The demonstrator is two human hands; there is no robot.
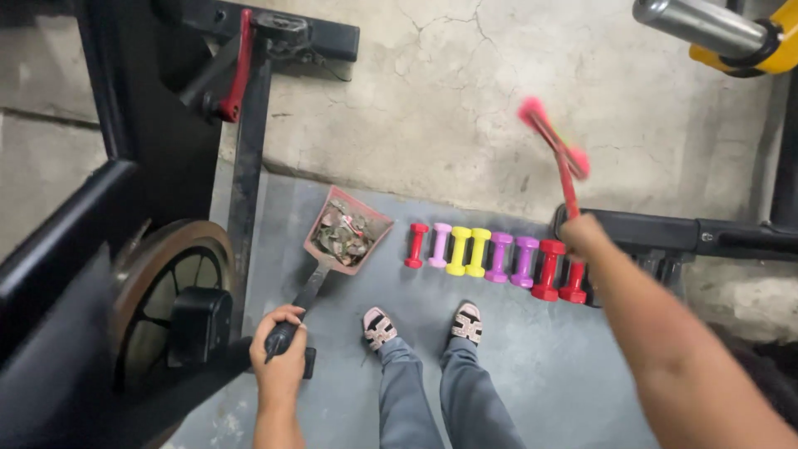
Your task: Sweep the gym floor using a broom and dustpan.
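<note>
Gripping low on the left, the left hand (281, 349) had its fingers curled tight round the black handle of a dustpan (347, 241). That pan sat flat on the grey floor (549, 366), its pink scoop pointing far, up toward the cracked wall (449, 100), and it was loaded with crumpled scraps (341, 234). Over on the right, the right hand (584, 237) was raised and clenched in a full fist round the red stick of a brush (555, 143), whose pink head was smeared with blur up against the wall, so its shape could not be made out. Between the two hands ran a neat row of small dumbbells (495, 256) on the floor, side by side: red at the left just beside the pan, then pink, two yellow, two purple, and two red at the right end, right under the raised fist. Nearer in, two feet in patterned slippers (422, 324) stood just short of that row, grey trouser legs below them. A black machine frame with a big flywheel (158, 299) filled the left side, close by the left hand. Far right, top corner, a steel bar with a yellow collar (723, 32) poked in.
</note>
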